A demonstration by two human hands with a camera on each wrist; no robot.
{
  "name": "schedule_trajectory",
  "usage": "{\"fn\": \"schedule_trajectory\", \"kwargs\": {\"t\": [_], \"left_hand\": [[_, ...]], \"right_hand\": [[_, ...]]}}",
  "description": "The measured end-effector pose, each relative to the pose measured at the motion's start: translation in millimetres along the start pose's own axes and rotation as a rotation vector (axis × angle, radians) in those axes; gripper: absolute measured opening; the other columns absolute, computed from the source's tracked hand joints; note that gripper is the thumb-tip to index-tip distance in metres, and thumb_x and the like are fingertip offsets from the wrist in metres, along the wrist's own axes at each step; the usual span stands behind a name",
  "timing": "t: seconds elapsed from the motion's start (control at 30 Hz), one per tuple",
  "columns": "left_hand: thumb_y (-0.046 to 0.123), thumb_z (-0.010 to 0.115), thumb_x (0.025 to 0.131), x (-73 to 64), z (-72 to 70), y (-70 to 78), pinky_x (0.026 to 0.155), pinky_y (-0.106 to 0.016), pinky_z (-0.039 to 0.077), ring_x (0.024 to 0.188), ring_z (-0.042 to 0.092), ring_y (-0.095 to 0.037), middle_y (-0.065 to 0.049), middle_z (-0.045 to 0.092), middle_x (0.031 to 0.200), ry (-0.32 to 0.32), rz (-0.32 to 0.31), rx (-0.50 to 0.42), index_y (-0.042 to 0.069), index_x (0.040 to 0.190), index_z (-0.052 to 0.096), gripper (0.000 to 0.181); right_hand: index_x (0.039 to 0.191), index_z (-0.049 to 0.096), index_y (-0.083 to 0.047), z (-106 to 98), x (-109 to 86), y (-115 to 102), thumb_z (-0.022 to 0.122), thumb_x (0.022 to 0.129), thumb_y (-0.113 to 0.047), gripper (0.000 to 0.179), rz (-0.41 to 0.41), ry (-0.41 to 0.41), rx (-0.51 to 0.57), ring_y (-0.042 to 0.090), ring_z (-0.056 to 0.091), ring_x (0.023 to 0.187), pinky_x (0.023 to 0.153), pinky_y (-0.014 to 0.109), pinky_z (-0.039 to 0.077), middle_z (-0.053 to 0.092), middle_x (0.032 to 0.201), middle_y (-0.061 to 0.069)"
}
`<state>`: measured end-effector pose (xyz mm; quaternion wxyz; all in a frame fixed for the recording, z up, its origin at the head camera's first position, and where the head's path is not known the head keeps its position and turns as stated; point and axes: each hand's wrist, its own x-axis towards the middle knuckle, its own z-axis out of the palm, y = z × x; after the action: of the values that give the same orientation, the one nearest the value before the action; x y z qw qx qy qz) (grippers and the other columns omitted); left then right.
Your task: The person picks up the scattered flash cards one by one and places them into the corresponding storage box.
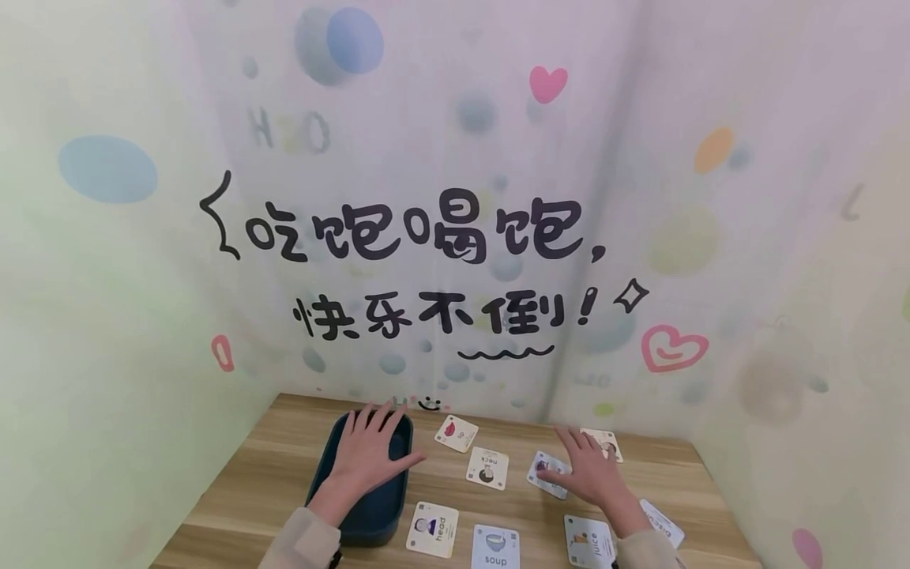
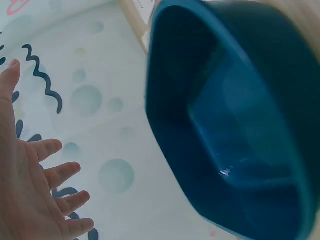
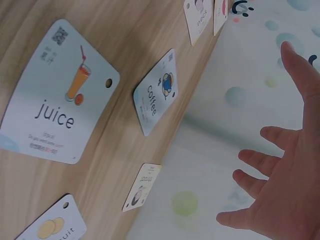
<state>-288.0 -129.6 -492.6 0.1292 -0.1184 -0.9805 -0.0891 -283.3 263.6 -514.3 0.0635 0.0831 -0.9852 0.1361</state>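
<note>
My left hand (image 1: 371, 454) hovers with spread fingers over a dark blue plastic basin (image 1: 371, 518); the left wrist view shows nothing inside the basin and nothing in the palm. Fingers spread too, my right hand (image 1: 592, 472) is above the right side of the table, holding nothing. Below and around it lie the "coffee" card (image 3: 157, 92), the "juice" card (image 3: 62, 95) and a cream card (image 3: 142, 187) at the back. A card with round biscuits (image 3: 52, 227) is to the right, partly cut off in the right wrist view.
Left of centre on the wooden table (image 1: 242, 474) are the "head" card (image 1: 432, 528), "soup" card (image 1: 495, 547), "neck" card (image 1: 487, 468) and "lip" card (image 1: 456, 434). A printed curtain (image 1: 441, 142) with black lettering stands right behind the table and along both sides.
</note>
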Motion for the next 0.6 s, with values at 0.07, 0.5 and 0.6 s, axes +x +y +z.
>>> {"fn": "schedule_trajectory", "kwargs": {"t": [0.07, 0.5, 0.6], "left_hand": [[0.086, 0.051, 0.077, -5.0, 2.0, -4.4, 0.118, -0.064, 0.024, 0.146, 0.035, -0.040, -0.010, 0.043, 0.156, -0.012, -0.015, -0.010, 0.023, 0.152, 0.043, 0.098], [0.078, 0.058, 0.079, -38.8, 19.9, -30.0, 0.117, -0.066, 0.023, 0.144, 0.036, -0.045, -0.015, 0.044, 0.154, -0.039, -0.077, -0.048, 0.016, 0.148, 0.047, 0.094], [0.078, 0.058, 0.079, -43.9, 22.4, -36.2, 0.117, -0.066, 0.024, 0.144, 0.035, -0.045, -0.015, 0.044, 0.155, -0.026, -0.082, -0.061, 0.016, 0.148, 0.048, 0.094]], "right_hand": [[0.149, 0.044, -0.007, 2, -1.0, 3, 0.070, 0.078, -0.066, 0.095, 0.015, -0.014, -0.009, 0.053, 0.041, 0.135, 0.105, 0.081, 0.022, 0.046, 0.149, 0.026], [0.148, 0.045, -0.006, 17, -14.1, 20, 0.071, 0.077, -0.066, 0.097, 0.051, -0.045, -0.014, 0.053, 0.043, 0.134, 0.104, 0.081, 0.023, 0.047, 0.148, 0.025], [0.148, 0.044, -0.005, 17, -17.5, 23, 0.072, 0.078, -0.065, 0.097, 0.060, -0.054, -0.010, 0.054, 0.042, 0.134, 0.103, 0.082, 0.023, 0.047, 0.148, 0.026]]}}
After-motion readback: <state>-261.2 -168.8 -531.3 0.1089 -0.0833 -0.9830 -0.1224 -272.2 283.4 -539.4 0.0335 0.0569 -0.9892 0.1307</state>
